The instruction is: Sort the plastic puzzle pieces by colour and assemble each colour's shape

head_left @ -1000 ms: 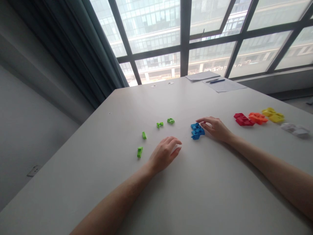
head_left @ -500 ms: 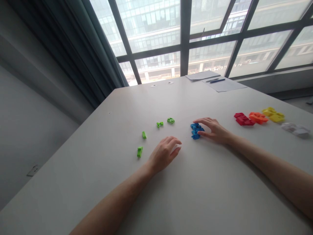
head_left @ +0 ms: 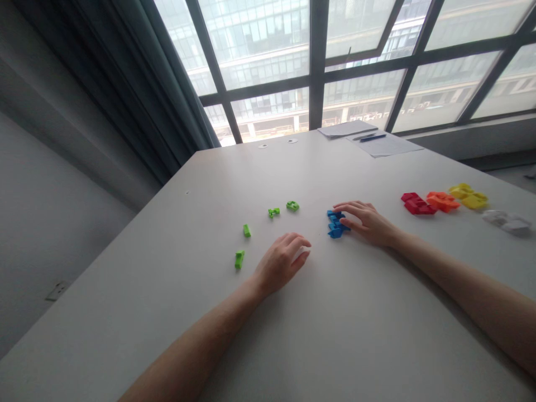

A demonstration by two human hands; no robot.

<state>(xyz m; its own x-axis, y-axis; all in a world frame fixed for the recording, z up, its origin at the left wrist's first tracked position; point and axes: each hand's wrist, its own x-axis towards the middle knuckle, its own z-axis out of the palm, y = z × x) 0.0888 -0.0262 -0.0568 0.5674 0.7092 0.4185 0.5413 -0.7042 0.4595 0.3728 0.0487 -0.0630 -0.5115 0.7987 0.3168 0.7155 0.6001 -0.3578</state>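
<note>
My left hand (head_left: 283, 259) rests on the table, its thumb and fingers apart with nothing between them. Left of it lie small green plastic pieces: a block (head_left: 239, 259), a shorter block (head_left: 247, 230), a notched piece (head_left: 273, 213) and an angular piece (head_left: 292, 206). My right hand (head_left: 360, 222) is at a close cluster of blue plastic pieces (head_left: 335, 229). Its fingers stretch over the cluster's far end and the thumb is over its right side, spread rather than gripping. Parts of the blue cluster are hidden under the fingertips.
To the right on the white table (head_left: 234, 346) lie red pieces (head_left: 417, 204), orange pieces (head_left: 443, 202), yellow pieces (head_left: 468, 196) and white pieces (head_left: 507, 221). Paper sheets (head_left: 389, 146) and a blue pen (head_left: 372, 138) lie near the window. A dark curtain (head_left: 138, 72) hangs at the left.
My right thumb has lifted slightly away from me, uncovering more of the blue pieces. My left hand and the green pieces have stayed put.
</note>
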